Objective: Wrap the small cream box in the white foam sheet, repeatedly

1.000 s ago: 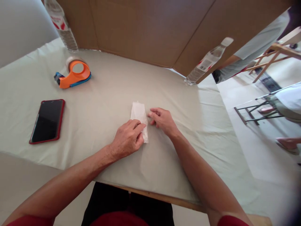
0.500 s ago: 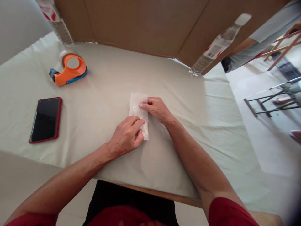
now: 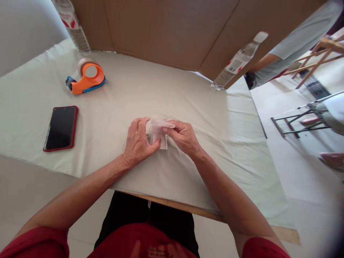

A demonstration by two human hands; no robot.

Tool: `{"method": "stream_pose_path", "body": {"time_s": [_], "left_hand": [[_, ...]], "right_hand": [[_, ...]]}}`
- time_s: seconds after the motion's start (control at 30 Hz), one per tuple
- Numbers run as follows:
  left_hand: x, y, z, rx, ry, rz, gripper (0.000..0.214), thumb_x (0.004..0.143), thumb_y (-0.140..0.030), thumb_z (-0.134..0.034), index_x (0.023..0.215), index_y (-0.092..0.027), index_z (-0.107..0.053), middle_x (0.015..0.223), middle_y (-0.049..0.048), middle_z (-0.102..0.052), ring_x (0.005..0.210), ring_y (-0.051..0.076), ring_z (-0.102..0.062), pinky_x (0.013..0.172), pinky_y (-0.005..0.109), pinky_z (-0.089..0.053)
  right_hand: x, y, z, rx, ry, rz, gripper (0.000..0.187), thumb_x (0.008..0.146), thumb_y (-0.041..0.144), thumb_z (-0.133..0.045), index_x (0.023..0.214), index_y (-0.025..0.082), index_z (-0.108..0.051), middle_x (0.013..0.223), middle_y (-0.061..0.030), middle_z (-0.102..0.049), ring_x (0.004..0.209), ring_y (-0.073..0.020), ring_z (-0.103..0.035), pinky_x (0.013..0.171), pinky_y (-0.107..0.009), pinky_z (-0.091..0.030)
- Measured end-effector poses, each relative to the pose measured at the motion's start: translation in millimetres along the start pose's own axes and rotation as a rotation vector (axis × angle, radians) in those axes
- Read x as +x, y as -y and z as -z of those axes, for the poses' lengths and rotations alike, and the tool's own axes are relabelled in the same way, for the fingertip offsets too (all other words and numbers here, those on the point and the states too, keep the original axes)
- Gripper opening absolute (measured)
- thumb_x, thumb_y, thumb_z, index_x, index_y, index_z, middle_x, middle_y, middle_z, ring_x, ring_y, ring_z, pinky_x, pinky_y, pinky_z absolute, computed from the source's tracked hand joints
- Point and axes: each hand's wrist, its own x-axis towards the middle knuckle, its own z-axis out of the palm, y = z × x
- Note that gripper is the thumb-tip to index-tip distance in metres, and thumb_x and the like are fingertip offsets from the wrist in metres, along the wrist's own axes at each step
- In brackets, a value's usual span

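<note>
A small white folded tissue point(image 3: 157, 132) is held up just off the pale green tablecloth point(image 3: 188, 107) at the middle of the table. My left hand point(image 3: 138, 141) grips its left side, fingers curled round it. Pinching the tissue's upper right edge between thumb and fingers is my right hand point(image 3: 182, 136). The far end of the tissue is bent over toward me.
A red-cased phone point(image 3: 61, 128) lies face up at the left. An orange tape dispenser point(image 3: 87, 76) sits behind it. Two plastic water bottles point(image 3: 72, 25) point(image 3: 236, 64) stand against a brown cardboard screen point(image 3: 172, 32). Another person point(image 3: 292, 46) and folding stands are at the right.
The tissue lay flat on the cloth with my hands pressing it; now both hands have lifted it and its far end has come toward me.
</note>
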Motion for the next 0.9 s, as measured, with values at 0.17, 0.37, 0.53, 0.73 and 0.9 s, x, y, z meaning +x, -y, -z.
{"method": "stream_pose_path", "body": {"time_s": [0.17, 0.37, 0.53, 0.73, 0.9], "left_hand": [[0.1, 4.1, -3.2, -0.067, 0.116, -0.022, 0.057, 0.076, -0.036, -0.077, 0.126, -0.018, -0.055, 0.124, 0.0152, -0.053, 0.116, 0.029, -0.053, 0.1, 0.045, -0.047], [10.2, 12.2, 11.5, -0.26, 0.379, -0.098, 0.02, 0.081, -0.027, -0.069, 0.096, -0.02, -0.058, 0.121, 0.0136, -0.061, 0.115, 0.026, -0.06, 0.098, 0.042, -0.049], [17.3, 18.7, 22.3, -0.368, 0.538, -0.195, 0.044, 0.073, -0.021, -0.063, 0.116, -0.02, -0.055, 0.132, 0.0135, -0.06, 0.121, 0.026, -0.06, 0.102, 0.04, -0.049], [24.4, 16.3, 25.3, -0.431, 0.533, 0.187, 0.039, 0.08, -0.033, -0.063, 0.115, -0.017, -0.06, 0.1, 0.0062, -0.07, 0.077, 0.016, -0.064, 0.07, 0.028, -0.052], [30.0, 11.9, 31.8, -0.422, 0.607, 0.319, 0.046, 0.084, -0.053, -0.061, 0.112, -0.017, -0.066, 0.087, 0.003, -0.07, 0.067, 0.015, -0.06, 0.06, 0.026, -0.046]], "right_hand": [[-36.7, -9.7, -5.5, -0.281, -0.014, 0.207, 0.026, 0.094, 0.021, -0.055, 0.107, 0.027, -0.077, 0.122, -0.0051, -0.075, 0.122, -0.0223, -0.066, 0.109, -0.042, -0.048], [-54.3, -28.9, -2.0, -0.5, 0.064, 0.446, 0.037, 0.095, 0.025, -0.06, 0.131, 0.024, -0.066, 0.136, -0.0105, -0.068, 0.135, -0.025, -0.058, 0.111, -0.047, -0.049], [-40.7, -38.7, 0.4, -0.509, 0.062, 0.455, 0.034, 0.096, 0.022, -0.053, 0.128, 0.025, -0.066, 0.137, -0.012, -0.067, 0.134, -0.0235, -0.058, 0.11, -0.046, -0.05], [-12.0, -28.1, 5.2, -0.13, 0.078, 0.025, 0.026, 0.089, 0.038, -0.065, 0.106, 0.019, -0.071, 0.102, -0.0072, -0.075, 0.095, -0.0208, -0.069, 0.086, -0.035, -0.055], [-7.5, -19.8, 0.3, 0.177, 0.091, -0.302, 0.032, 0.082, 0.049, -0.069, 0.085, 0.017, -0.068, 0.071, 0.0012, -0.062, 0.063, -0.0122, -0.056, 0.061, -0.026, -0.048]]}}
